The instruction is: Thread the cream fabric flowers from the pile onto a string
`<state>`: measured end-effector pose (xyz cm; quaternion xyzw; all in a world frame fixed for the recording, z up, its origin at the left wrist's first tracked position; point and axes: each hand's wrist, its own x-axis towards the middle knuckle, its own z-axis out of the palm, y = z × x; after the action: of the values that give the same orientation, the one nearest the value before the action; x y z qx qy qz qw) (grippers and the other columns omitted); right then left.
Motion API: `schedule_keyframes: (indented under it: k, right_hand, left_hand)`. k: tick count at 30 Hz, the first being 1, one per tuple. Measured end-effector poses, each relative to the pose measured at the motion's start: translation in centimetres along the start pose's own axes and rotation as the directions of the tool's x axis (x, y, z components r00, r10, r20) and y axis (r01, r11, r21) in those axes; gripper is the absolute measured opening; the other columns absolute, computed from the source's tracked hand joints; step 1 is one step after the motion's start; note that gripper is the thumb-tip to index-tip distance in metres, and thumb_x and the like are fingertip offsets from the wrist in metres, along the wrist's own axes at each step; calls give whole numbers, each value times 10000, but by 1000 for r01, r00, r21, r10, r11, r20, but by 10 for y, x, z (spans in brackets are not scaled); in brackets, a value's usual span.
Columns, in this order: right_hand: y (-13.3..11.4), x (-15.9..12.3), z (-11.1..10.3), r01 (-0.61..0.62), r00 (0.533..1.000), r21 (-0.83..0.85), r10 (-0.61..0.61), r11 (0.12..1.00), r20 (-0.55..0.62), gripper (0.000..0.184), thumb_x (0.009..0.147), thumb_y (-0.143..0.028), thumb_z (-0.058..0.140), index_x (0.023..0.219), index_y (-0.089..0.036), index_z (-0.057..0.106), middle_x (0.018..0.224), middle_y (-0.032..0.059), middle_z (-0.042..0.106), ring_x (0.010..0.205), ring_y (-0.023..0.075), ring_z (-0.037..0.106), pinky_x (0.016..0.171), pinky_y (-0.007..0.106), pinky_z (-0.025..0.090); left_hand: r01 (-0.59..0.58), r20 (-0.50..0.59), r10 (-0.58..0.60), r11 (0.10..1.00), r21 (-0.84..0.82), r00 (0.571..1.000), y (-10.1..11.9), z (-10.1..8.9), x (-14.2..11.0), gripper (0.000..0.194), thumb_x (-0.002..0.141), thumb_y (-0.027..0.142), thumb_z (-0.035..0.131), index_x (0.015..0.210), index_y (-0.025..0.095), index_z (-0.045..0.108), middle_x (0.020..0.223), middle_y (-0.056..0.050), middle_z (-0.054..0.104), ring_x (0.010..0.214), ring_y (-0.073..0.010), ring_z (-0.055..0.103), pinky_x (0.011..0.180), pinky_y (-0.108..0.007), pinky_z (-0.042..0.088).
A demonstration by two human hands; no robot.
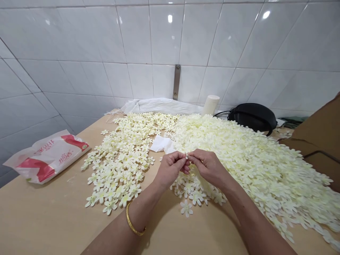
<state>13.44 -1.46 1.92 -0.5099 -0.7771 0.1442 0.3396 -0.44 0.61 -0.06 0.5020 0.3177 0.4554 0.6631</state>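
My left hand [172, 167] and my right hand [205, 163] meet at the fingertips in the middle of the view. Both are closed in a pinch around a small white piece [186, 157], mostly hidden by the fingers, so its kind is unclear. Pale yellow-white artificial flowers lie about them: a large heap [255, 166] under and beyond my right hand, and a looser spread [119, 163] left of my left hand. One single flower [186, 208] rests on the table below the hands. A folded white tissue [162, 143] lies just beyond my left hand.
The wooden table [53, 212] stands against a tiled wall [138, 42]. At the left lies a white and red plastic packet [50, 156]. Along the back are white plastic sheeting [156, 105], a cream cylinder [210, 105] and a black bag [252, 116]. Brown cardboard [318, 138] rises at the right.
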Motion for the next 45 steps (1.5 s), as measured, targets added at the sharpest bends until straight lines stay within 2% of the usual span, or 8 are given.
schedule_keyframes:
  k: [4, 9, 18, 25, 33, 39, 45]
  right_hand:
    - [1, 0, 1, 15, 1000, -29, -15, 999, -7, 259, 827, -158, 389, 623, -166, 550, 605, 12, 558, 572, 115, 505, 554, 225, 365]
    - [0, -1, 3, -20, 1000, -12, 20, 1000, -10, 262, 828, -151, 367, 614, -165, 519, 599, 6, 541, 562, 114, 492, 542, 227, 356]
    - [-5, 0, 2, -54, 999, 104, 53, 993, 7, 282, 835, -190, 367, 585, -171, 495, 580, -4, 542, 552, 111, 493, 541, 219, 369]
    - [-6, 1, 3, -184, 982, 223, 191, 957, -7, 250, 837, -237, 372, 626, -169, 490, 600, -1, 528, 582, 117, 515, 557, 225, 400]
    - [-7, 0, 4, -134, 991, 247, 129, 960, 36, 225, 819, -293, 424, 677, -163, 542, 637, 4, 557, 604, 121, 511, 565, 228, 401]
    - [-5, 0, 7, -179, 971, 175, 203, 968, -127, 273, 811, -265, 396, 562, -177, 465, 540, -2, 517, 559, 132, 532, 515, 227, 392]
    - [-1, 0, 2, -272, 913, 26, 266, 962, -309, 268, 796, -248, 390, 549, -182, 468, 534, 15, 562, 484, 129, 522, 473, 231, 362]
  left_hand:
    - [-2, -5, 2, 1000, 4, 1000, -1, 0, 0, 127, 642, 239, 617, 642, 116, 583, 549, -1, 578, 495, -87, 533, 514, -237, 484]
    - [5, -24, -4, 1000, 14, 1000, 0, 1, 0, 123, 638, 237, 612, 632, 119, 577, 563, -4, 581, 493, -87, 532, 510, -238, 480]
    - [-9, -92, 18, 996, 94, 996, 3, 5, -3, 100, 652, 195, 558, 582, 126, 542, 488, 24, 528, 414, -66, 473, 434, -201, 421]
    - [-22, -133, 39, 991, 129, 990, 2, 4, -1, 111, 656, 200, 545, 569, 134, 536, 495, 26, 529, 405, -62, 466, 430, -196, 411]
    - [-49, -139, 69, 989, 142, 988, 3, 3, -2, 96, 653, 202, 541, 584, 136, 540, 481, 32, 521, 403, -60, 461, 432, -189, 422]
    - [-23, -151, 47, 987, 159, 987, 2, 5, -2, 97, 631, 211, 533, 560, 146, 523, 476, 30, 508, 395, -63, 456, 404, -184, 401]
    - [-20, -190, 51, 987, 162, 980, 3, 4, -2, 98, 622, 192, 524, 537, 149, 500, 467, 32, 501, 386, -61, 446, 394, -179, 391]
